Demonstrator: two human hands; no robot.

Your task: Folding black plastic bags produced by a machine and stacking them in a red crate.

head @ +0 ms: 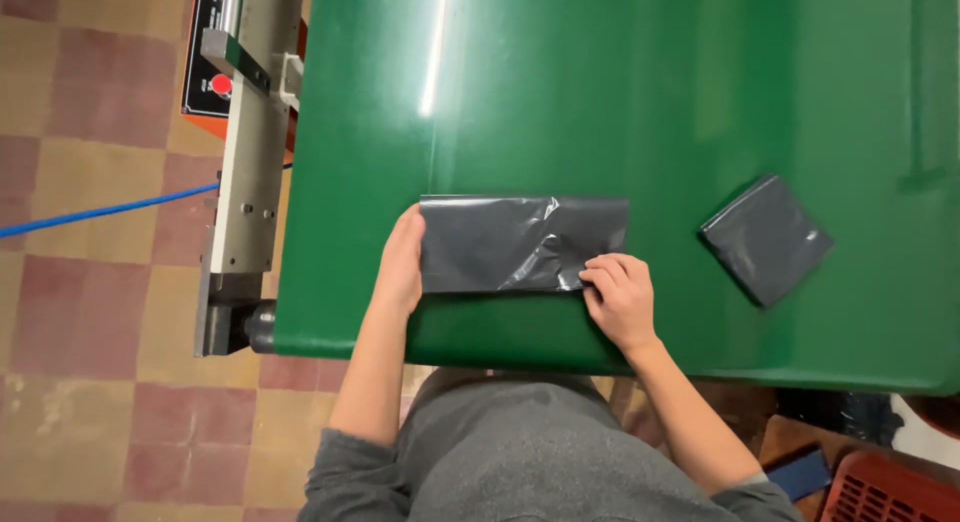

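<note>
Item: green table point(700, 102), glossy, its near edge running just above our lap and its left edge meeting a grey metal machine rail point(250, 162) at 9 o'clock. Broad bare green lies toward 12 o'clock and between 1 and 2 o'clock; room to move is widest there.

Item: dark grey plastic bag point(520, 244), flattened into a long strip, wrinkled at its middle, lying close to the near edge. It sits between our hands.

Item: left hand point(400, 262), at the strip's 9 o'clock end, fingers together and flat against that short edge, grasping nothing.

Item: right hand point(620, 297), at the strip's 4 o'clock corner, fingers curled narrow and pressing on the corner (whether pinching it, we cannot tell).

Item: folded dark square packet point(765, 240), lying tilted at 3 o'clock, well apart from the right hand.
</note>
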